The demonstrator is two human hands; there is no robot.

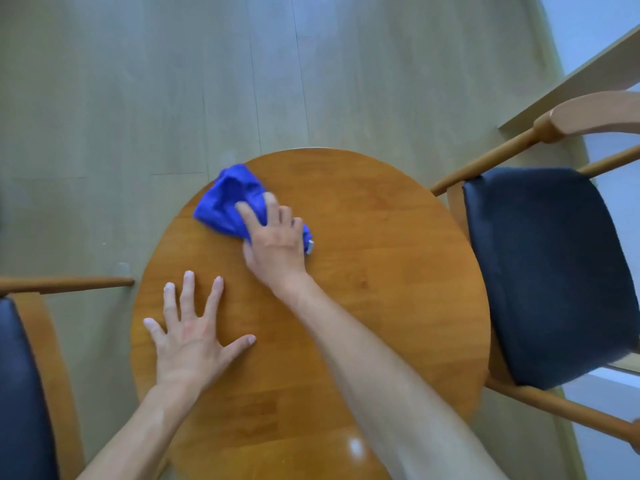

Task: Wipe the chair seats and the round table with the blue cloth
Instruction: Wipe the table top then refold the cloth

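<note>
**Cloth on the far left of the desk, under the right hand**

Both forearms reach in from the bottom edge over the round wooden desk [381,271]. Left hand [194,341] lies flat on the near left part of the top, fingers straight and spread wide, holding nothing. Right hand [275,244] is farther out, crossing toward the left; its fingers press down on the blue cloth [230,202], slightly curled over the bunched fabric. Whether the thumb grips the cloth cannot be told, as it is tucked beneath the palm.

The cloth is crumpled and sits on the far left part of the desk, its outer fold reaching the rim. A small pale tag [310,247] sticks out from the cloth just right of the hand.

Two wooden chairs flank the desk. The right chair [554,129] has its dark seat [550,271] just beside the rim, with the curved backrest beyond. The left chair [52,341] is only partly in view: a strip of dark seat [17,393] at the edge and a rail pointing toward the desk. Pale wood-plank floor [138,81] lies beyond, and a bright glare spot shows on the near edge of the top.
</note>
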